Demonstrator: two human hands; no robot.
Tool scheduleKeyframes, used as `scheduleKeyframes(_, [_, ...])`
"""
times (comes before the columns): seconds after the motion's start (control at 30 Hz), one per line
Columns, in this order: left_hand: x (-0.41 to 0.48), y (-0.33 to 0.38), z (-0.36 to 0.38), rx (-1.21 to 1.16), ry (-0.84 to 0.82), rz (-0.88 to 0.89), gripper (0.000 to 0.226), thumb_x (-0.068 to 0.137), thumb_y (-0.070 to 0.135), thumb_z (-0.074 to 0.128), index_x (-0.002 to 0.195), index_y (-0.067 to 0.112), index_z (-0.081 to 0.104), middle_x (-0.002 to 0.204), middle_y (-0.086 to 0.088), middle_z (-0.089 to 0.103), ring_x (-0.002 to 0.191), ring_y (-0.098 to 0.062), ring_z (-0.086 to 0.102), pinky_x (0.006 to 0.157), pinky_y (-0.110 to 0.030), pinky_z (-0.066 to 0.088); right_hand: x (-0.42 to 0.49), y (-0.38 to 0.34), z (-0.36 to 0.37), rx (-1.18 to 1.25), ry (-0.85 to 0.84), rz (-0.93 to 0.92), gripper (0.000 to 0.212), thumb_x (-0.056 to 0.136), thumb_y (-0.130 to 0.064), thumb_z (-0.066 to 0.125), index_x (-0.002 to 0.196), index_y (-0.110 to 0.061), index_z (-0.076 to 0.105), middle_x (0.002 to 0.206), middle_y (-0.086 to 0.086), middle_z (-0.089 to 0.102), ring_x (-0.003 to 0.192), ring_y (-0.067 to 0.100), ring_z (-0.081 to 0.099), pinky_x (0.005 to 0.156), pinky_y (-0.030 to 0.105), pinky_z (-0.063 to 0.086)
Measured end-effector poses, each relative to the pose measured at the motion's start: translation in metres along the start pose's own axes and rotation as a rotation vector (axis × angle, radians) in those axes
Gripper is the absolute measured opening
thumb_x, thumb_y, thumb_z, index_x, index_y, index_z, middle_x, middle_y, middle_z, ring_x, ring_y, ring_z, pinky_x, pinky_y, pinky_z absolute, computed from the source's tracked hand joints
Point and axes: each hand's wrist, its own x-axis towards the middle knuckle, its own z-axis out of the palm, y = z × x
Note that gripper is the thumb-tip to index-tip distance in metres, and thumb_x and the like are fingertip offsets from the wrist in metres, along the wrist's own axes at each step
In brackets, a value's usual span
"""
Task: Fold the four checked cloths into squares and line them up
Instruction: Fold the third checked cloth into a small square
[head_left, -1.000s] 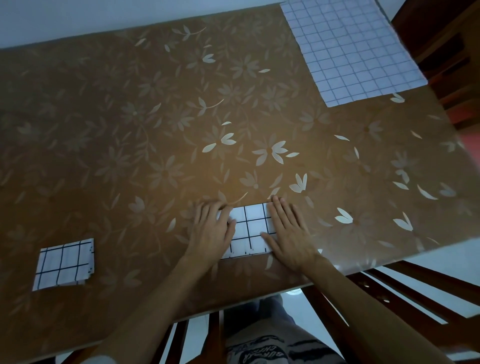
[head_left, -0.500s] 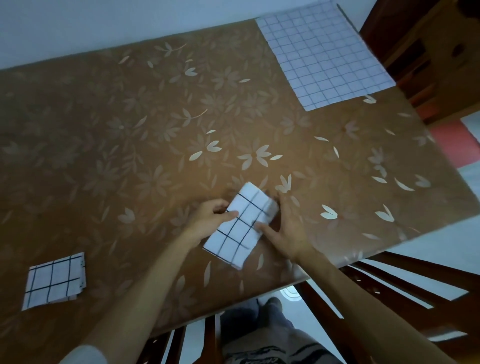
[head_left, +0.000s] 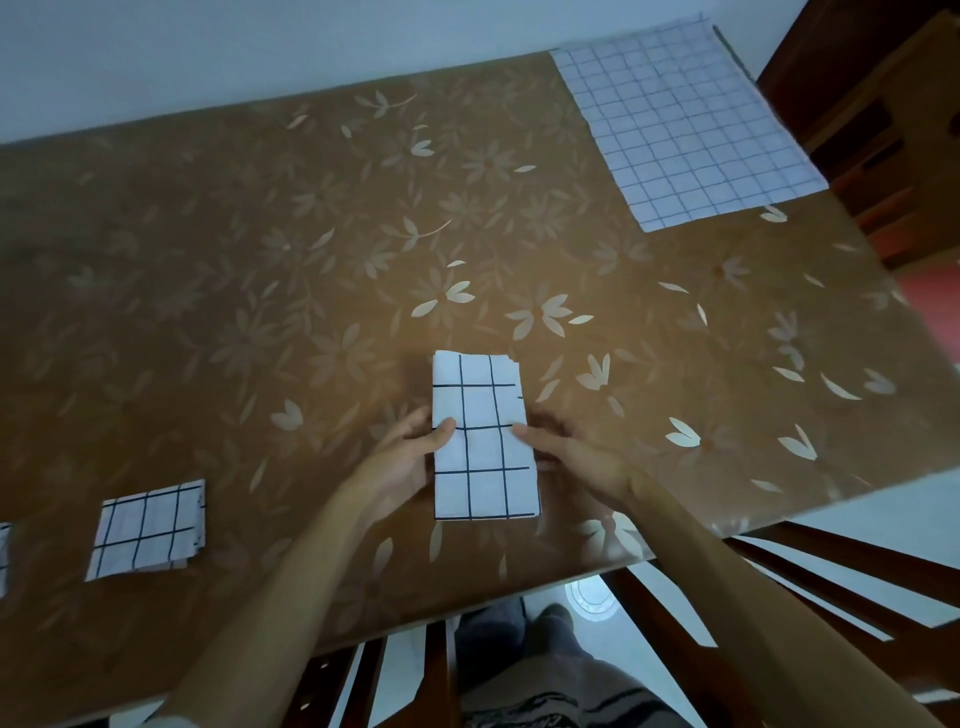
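A white cloth with dark checks, folded into a narrow strip (head_left: 483, 436), lies lengthwise near the table's front edge. My left hand (head_left: 402, 465) pinches its left edge, thumb on top. My right hand (head_left: 576, 454) holds its right edge with the fingertips at the cloth's side. A folded checked square (head_left: 148, 527) lies at the front left, and the corner of another folded cloth (head_left: 3, 556) shows at the left frame edge. An unfolded checked cloth (head_left: 680, 119) lies flat at the far right corner.
The brown floral table (head_left: 260, 312) spans the view, its front edge close to my body. Dark wooden chair slats (head_left: 779, 582) stand below the edge on the right, and wooden furniture (head_left: 883, 104) rises behind the far right corner.
The folded strip was turned from lying crosswise under both flat palms to lying lengthwise. My hands moved from pressing on top to holding its two long edges.
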Motion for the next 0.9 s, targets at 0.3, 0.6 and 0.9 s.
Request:
scheduleKeyframes(0.3, [-0.015,-0.003,-0.014,0.278,0.113,0.049,0.026,0.096,0.021,0.064,0.121,0.018,0.063,0.119,0.002,0.072,0.106,-0.021,0.071,0.089,-0.042,0.058,0.003,-0.003,0.007,-0.004,0.02,0.011,0.029,0.091,-0.01,0.069,0.119,-0.004,0.068,0.116,0.011,0.073,0.107,0.027,0.07,0.086,0.034,0.059])
scheduleKeyframes(0.6, [-0.021,-0.008,-0.042,0.268,0.225,0.141,0.018,0.087,-0.002,0.069,0.101,0.008,0.072,0.108,-0.014,0.075,0.086,-0.024,0.074,0.068,-0.029,0.06,0.011,0.0,0.018,-0.105,0.067,-0.005,0.017,0.093,-0.002,0.063,0.105,-0.004,0.075,0.109,0.018,0.073,0.094,0.027,0.069,0.093,0.038,0.055])
scheduleKeyframes(0.9, [-0.02,-0.008,-0.04,0.177,0.27,0.142,0.015,0.089,0.006,0.067,0.09,0.011,0.081,0.107,-0.006,0.076,0.106,-0.02,0.07,0.093,-0.035,0.055,0.022,-0.009,0.03,-0.191,0.048,0.12,0.024,0.096,-0.013,0.047,0.083,-0.012,0.067,0.085,0.008,0.068,0.071,0.02,0.064,0.057,0.028,0.05])
